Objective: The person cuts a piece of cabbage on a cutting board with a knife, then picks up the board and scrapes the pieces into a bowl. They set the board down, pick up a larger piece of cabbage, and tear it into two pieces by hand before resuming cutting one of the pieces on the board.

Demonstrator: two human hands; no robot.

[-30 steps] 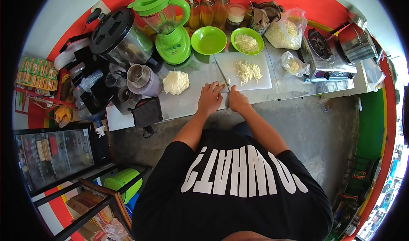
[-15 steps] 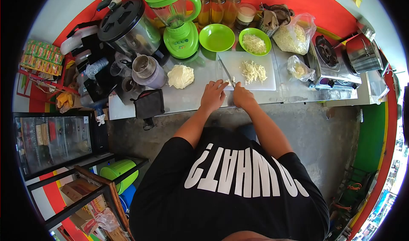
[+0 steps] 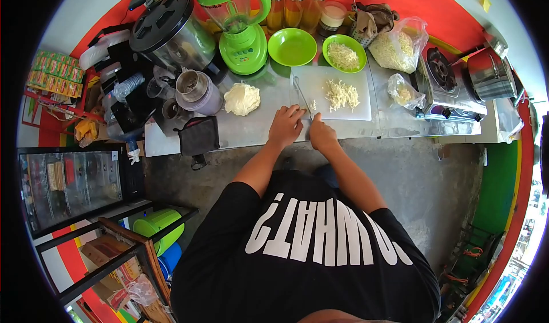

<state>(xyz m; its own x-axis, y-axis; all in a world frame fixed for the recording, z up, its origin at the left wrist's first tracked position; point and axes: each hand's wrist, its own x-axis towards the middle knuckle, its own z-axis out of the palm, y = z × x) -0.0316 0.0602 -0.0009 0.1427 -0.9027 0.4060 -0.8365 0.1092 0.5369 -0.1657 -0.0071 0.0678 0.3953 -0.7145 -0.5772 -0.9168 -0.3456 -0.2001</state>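
Observation:
My right hand [image 3: 322, 133] is wrapped round the handle of a knife [image 3: 301, 94], whose blade points away over the white cutting board [image 3: 360, 112]. At the board's near left edge, my left hand [image 3: 286, 124] has its fingers bent close beside the blade; what they press on is too small to make out. A few pale bits [image 3: 313, 106] lie right of the blade. Farther right on the board is a pile of pale shreds [image 3: 342, 94]. A green plate [image 3: 345, 53] behind the board holds more shreds. A pale cabbage-like lump [image 3: 242, 99] sits left of the board.
An empty green bowl [image 3: 292, 47], a green blender [image 3: 243, 50] and oil bottles [image 3: 293, 8] stand behind. At right are a bag of shreds [image 3: 394, 51], a small bag [image 3: 405, 92] and a stove [image 3: 449, 94]. A black pouch [image 3: 198, 136] and metal cup [image 3: 190, 84] are at left.
The knife handle and my right hand have swung slightly left and toward me, and the blade now lies closer to my left fingers. The view has shifted a little.

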